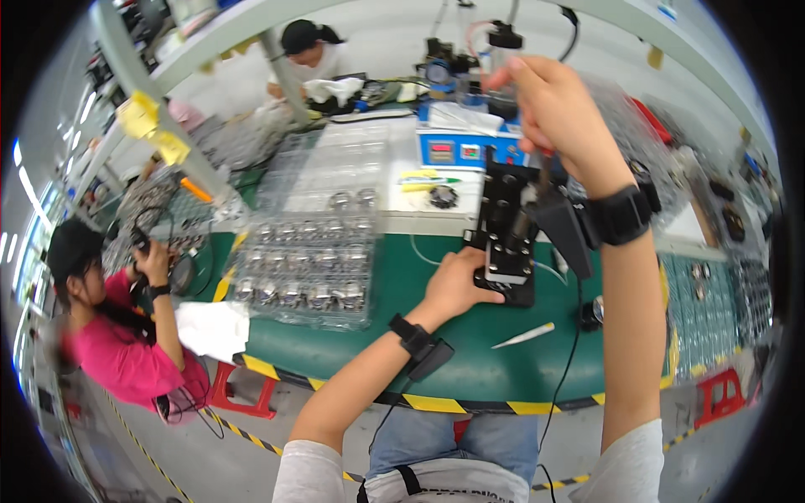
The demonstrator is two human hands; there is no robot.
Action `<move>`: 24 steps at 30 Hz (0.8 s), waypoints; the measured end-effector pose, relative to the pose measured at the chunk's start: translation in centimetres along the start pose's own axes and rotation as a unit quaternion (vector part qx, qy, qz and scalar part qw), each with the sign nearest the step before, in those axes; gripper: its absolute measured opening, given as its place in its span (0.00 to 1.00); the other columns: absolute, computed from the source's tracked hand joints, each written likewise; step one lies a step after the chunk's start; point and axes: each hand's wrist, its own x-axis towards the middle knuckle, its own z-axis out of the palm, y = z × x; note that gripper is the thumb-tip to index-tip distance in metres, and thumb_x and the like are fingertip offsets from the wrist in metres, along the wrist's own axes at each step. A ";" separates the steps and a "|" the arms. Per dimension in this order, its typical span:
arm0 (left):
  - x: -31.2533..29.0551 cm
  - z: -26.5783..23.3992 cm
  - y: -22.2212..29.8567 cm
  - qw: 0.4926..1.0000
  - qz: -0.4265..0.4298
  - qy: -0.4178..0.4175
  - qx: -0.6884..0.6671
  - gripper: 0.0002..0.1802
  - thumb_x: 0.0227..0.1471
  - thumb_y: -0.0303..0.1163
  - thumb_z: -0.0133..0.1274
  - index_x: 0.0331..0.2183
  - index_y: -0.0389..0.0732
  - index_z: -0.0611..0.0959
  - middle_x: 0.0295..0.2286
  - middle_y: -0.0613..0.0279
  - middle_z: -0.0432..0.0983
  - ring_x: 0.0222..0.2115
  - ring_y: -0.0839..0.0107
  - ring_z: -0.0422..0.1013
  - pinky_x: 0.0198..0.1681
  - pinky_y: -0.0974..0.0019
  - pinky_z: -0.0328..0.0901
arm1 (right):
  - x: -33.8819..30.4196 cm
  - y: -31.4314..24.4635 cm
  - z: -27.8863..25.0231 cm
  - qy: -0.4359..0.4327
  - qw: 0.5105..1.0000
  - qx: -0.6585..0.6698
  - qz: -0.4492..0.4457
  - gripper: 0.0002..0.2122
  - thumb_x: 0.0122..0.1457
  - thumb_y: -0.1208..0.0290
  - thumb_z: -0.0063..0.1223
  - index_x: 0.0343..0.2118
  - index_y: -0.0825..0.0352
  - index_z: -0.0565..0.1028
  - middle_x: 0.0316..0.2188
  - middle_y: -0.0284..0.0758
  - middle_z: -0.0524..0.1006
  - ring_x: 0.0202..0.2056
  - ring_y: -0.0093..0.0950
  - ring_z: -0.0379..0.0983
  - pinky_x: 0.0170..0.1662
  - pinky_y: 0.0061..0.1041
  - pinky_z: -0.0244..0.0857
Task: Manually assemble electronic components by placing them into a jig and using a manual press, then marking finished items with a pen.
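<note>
A black hand press (506, 193) with a metal block at its lower front stands on the green table mat. My left hand (457, 285) grips the left side of its base, thumb stretched along the front and fingertips partly hidden. Above the press, my right hand (558, 113) is raised and curled around the top of a lever (545, 172), most of which the palm hides. A white pointed pen-like tool (524, 335) lies on the mat in front. To the right of the press sits a small round dark part (593, 313).
Clear plastic trays (306, 318) of round shiny parts stand at left; more trays (708, 323) lie right. Behind the press is a blue box (428, 151) with displays. Thin black cables hang from my wristbands. Co-workers sit at left and far back.
</note>
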 end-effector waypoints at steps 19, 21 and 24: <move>-2.6 -6.1 -1.0 0.976 -0.001 -0.214 -0.030 0.26 0.38 0.42 0.62 0.37 0.35 0.77 0.32 0.53 0.77 0.33 0.61 0.74 0.37 0.64 0.67 | -7.8 0.6 4.0 0.137 0.951 -0.124 -0.246 0.12 0.64 0.71 0.39 0.27 0.71 0.73 0.15 0.31 0.68 0.15 0.16 0.61 0.19 0.17 0.57; -2.6 -7.4 -1.4 0.929 0.060 -0.340 -0.132 0.26 0.43 0.40 0.62 0.42 0.35 0.76 0.32 0.59 0.75 0.32 0.67 0.73 0.36 0.67 0.67 | -10.1 3.3 4.5 0.139 0.918 -0.163 -0.334 0.09 0.58 0.76 0.44 0.22 0.71 0.72 0.17 0.35 0.68 0.18 0.26 0.64 0.24 0.24 0.63; -2.4 -5.5 -1.3 0.900 0.058 -0.340 -0.266 0.24 0.46 0.39 0.60 0.44 0.37 0.75 0.32 0.63 0.75 0.31 0.73 0.72 0.33 0.70 0.66 | -10.7 6.1 4.4 0.152 0.887 -0.164 -0.403 0.06 0.53 0.77 0.49 0.21 0.71 0.72 0.17 0.39 0.67 0.21 0.35 0.67 0.30 0.32 0.67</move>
